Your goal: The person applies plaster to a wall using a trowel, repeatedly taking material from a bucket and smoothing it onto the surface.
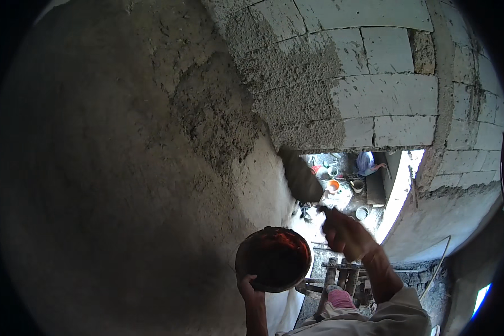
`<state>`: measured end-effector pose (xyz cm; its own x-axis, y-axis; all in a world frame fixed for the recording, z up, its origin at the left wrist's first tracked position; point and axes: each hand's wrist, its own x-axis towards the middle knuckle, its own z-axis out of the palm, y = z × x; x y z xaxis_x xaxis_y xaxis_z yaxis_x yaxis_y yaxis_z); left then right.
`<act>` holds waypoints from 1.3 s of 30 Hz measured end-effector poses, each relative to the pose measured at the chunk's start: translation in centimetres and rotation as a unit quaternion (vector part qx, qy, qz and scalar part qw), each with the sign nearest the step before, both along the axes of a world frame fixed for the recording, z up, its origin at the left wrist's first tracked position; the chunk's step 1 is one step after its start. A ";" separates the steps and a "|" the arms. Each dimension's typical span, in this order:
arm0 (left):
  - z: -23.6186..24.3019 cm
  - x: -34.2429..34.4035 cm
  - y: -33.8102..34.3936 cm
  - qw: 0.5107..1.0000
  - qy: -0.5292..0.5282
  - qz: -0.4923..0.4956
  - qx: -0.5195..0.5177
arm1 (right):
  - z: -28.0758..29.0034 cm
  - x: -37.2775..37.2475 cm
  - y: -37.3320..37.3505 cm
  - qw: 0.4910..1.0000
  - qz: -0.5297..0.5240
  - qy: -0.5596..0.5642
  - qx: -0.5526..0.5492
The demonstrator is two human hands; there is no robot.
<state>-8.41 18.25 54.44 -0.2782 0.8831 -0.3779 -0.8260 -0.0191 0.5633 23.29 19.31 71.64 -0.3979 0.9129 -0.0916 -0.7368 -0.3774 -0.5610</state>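
My left hand grips the near rim of a round bucket, thumb over the edge. Mortar crusts its rim, and its inside looks dark with an orange-red patch on the right. My right hand, slightly blurred, is closed on the handle of a trowel. The trowel's broad grey blade points up and left, close to the corner of the wall. Rough mortar covers part of the plastered wall on the left. More mortar coats the left part of the pale block wall.
Below, through an opening, lie an orange bucket, a grey bucket and other containers. A person in light blue is down there too. Wooden poles form a frame beneath me, near a pink-clad leg.
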 end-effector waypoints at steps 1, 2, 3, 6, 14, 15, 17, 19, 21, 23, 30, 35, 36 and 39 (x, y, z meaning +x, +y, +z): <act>0.3 0.1 0.1 1.000 0.022 -0.005 0.004 | 1.0 1.9 2.2 0.993 -0.053 -0.019 0.106; -0.2 -0.6 -0.3 0.999 0.047 -0.002 0.003 | 5.5 2.6 3.5 0.967 -0.154 -0.114 0.169; -1.0 -0.5 0.0 0.998 0.067 -0.013 0.010 | 8.0 4.1 5.0 0.892 -0.309 -0.235 0.231; -3.2 -1.3 -1.5 0.955 0.295 0.042 -0.003 | 15.4 5.1 13.4 0.714 -0.573 -0.243 0.320; -0.8 2.2 -8.3 0.945 0.271 0.158 -0.096 | 27.3 3.0 33.4 0.379 -0.856 -0.282 0.208; -0.2 2.4 -8.6 0.941 0.280 0.167 -0.089 | 27.2 -1.0 35.9 0.490 -0.785 -0.340 0.167; 0.2 3.1 -8.6 0.940 0.278 0.171 -0.102 | 26.3 -11.1 37.7 0.606 -0.622 -0.424 0.256; 0.7 3.1 -8.1 0.942 0.267 0.175 -0.108 | 23.3 -22.4 32.4 0.603 -0.376 -0.508 0.487; 0.7 1.9 -9.1 0.940 0.251 0.201 -0.110 | 17.7 -28.5 16.8 0.645 -0.166 -0.396 0.632; 0.3 1.2 -9.3 0.950 0.231 0.193 -0.089 | 13.0 -24.8 3.9 0.697 0.059 -0.274 0.660; 0.5 -3.7 -13.9 0.972 0.149 0.181 -0.017 | -3.3 -13.9 0.7 0.631 0.188 -0.460 0.595; 2.5 -5.4 -11.6 0.979 0.163 0.100 -0.070 | -9.0 -8.4 -1.3 0.387 0.213 -0.709 0.550; 2.7 -5.6 -11.7 0.975 0.202 0.076 -0.053 | -9.1 -9.0 -2.2 0.375 0.193 -0.719 0.552; 2.8 -4.8 -12.2 0.961 0.272 0.052 -0.006 | -11.5 -13.2 -2.9 0.275 0.158 -0.763 0.563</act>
